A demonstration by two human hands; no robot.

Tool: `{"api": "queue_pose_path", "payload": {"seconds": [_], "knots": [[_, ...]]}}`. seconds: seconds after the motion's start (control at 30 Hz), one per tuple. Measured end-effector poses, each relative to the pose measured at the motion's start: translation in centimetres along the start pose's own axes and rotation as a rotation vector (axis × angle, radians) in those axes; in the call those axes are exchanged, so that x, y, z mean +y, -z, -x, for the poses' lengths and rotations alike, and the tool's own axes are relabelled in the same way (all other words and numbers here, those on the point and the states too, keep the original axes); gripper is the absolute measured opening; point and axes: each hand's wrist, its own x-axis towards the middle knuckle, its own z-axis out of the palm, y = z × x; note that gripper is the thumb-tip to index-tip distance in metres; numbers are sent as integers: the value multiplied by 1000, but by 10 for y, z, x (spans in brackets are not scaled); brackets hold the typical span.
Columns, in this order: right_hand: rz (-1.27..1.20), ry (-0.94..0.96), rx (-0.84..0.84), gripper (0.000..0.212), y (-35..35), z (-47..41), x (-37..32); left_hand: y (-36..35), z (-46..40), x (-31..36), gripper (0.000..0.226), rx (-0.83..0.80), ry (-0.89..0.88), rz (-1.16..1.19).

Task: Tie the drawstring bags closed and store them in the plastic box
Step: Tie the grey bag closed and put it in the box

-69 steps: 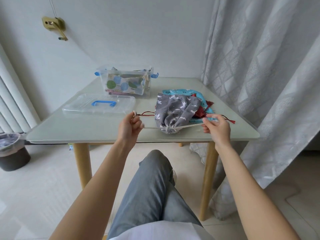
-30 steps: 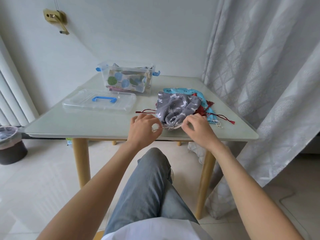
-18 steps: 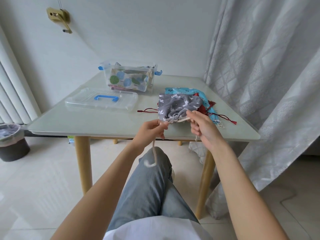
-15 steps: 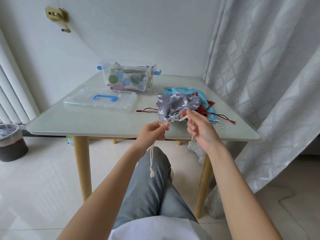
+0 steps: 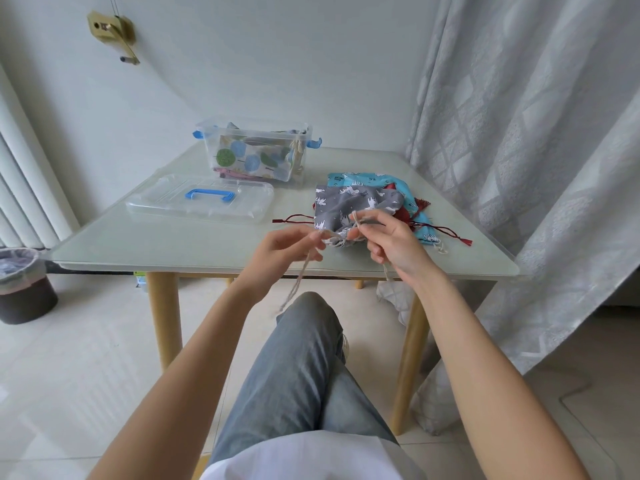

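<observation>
A grey drawstring bag (image 5: 349, 206) with white animal prints lies near the table's front edge, its mouth gathered. My left hand (image 5: 284, 247) pinches one beige cord (image 5: 298, 282), whose end dangles below the table edge. My right hand (image 5: 391, 240) pinches the other cord just in front of the bag's mouth. Under the grey bag lie a blue printed bag (image 5: 398, 183) and a dark red bag (image 5: 403, 214) with red cords. The clear plastic box (image 5: 256, 150) with blue latches stands at the back and holds several patterned bags.
The box's clear lid (image 5: 201, 200) with a blue handle lies flat left of the bags. The glass-topped table (image 5: 156, 240) has wooden legs. A curtain (image 5: 519, 133) hangs at the right. A dark bin (image 5: 20, 285) stands on the floor at far left. My knee is below the table edge.
My hands let the cords slacken from the sideways pull, came together at the bag's mouth and now work the two cords across each other. The left cord's end now hangs down.
</observation>
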Motion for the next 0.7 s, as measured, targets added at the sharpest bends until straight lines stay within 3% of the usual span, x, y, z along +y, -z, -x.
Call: {"api": "queue_pose_path", "payload": {"seconds": [0.13,0.33,0.53,0.7], "knots": [[202,-38,13,11,-3,-2,0,-2,-7,12,11,-18,-77,-23],[273,-55,74,7,-11,-5,4,-10,-12,13,8,-166,-60,-53],[210,-64,93,11,-21,-4,5,-14,-23,15,12,-202,-146,-218],[0,-44,21,17,-23,-1,-5,-8,-39,11,28,-143,-176,-357]]}}
